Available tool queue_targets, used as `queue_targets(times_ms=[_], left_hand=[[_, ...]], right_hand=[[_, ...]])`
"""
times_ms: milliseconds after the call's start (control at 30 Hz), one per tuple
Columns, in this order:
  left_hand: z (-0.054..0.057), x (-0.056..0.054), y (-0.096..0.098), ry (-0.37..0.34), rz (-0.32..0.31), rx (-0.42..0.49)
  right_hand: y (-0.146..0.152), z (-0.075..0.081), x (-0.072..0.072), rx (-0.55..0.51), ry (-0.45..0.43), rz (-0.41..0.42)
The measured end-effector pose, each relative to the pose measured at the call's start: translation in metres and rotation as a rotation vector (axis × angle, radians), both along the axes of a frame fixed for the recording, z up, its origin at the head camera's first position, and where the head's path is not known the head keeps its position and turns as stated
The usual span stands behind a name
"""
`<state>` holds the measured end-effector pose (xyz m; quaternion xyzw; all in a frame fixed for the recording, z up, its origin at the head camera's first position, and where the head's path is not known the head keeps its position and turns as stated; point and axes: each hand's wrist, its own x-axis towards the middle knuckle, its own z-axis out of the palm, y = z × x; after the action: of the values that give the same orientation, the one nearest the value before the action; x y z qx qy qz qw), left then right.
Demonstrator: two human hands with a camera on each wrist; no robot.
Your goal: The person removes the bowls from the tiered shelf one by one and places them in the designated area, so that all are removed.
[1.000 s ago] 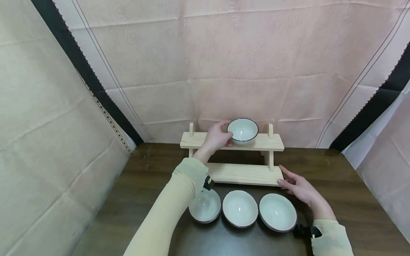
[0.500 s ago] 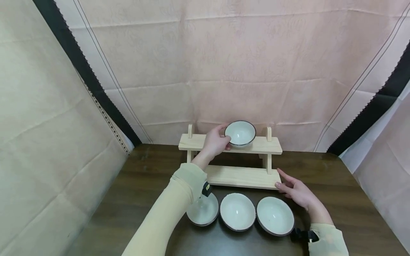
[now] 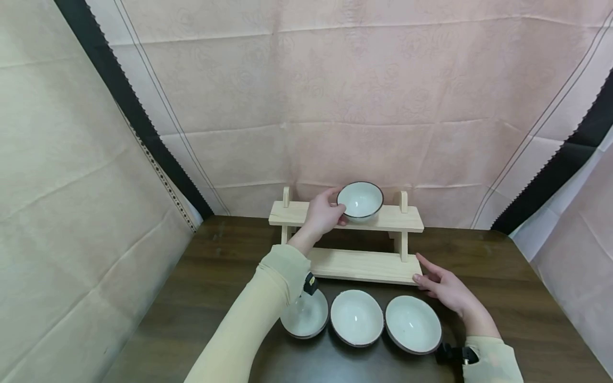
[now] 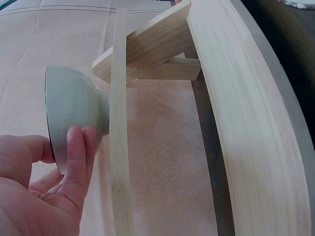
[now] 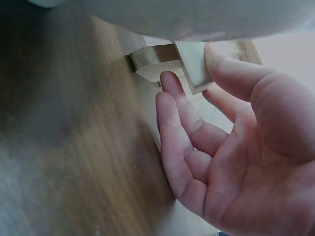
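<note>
My left hand holds a small white bowl with a dark rim at the upper board of a two-tier wooden shelf rack. In the left wrist view, the thumb is at the rim of the bowl and fingers lie along its outside. The bowl's foot meets the upper board. At the right end of the lower board, my right hand pinches the corner. The right wrist view has the thumb on that board, the index finger partly hidden behind it, and the other fingers loosely bent.
Three white bowls stand in a row before the rack: a left one partly behind my left sleeve, a middle one and a right one. The dark wooden table is bounded by a pale cloth backdrop.
The head view has shifted slightly. Both hands keep their holds, and the bowl stays at the upper board with hardly any movement.
</note>
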<state>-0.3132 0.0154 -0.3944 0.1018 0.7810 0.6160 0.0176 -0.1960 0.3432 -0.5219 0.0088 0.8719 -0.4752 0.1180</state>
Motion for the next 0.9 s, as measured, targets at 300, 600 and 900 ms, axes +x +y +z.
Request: queue_targets(times_ms=[300,600,900], left_hand=[[-0.002,0.001,0.000,-0.041,0.034,0.052],[-0.002,0.000,-0.004,-0.071,0.043,0.070],[0.003,0.004,-0.021,-0.022,0.020,0.036]], right_hand=[[-0.002,0.000,-0.001,0.010,-0.003,0.003],[0.000,-0.001,-0.001,0.009,-0.006,0.001],[0.000,-0.001,-0.001,0.007,-0.003,0.004]])
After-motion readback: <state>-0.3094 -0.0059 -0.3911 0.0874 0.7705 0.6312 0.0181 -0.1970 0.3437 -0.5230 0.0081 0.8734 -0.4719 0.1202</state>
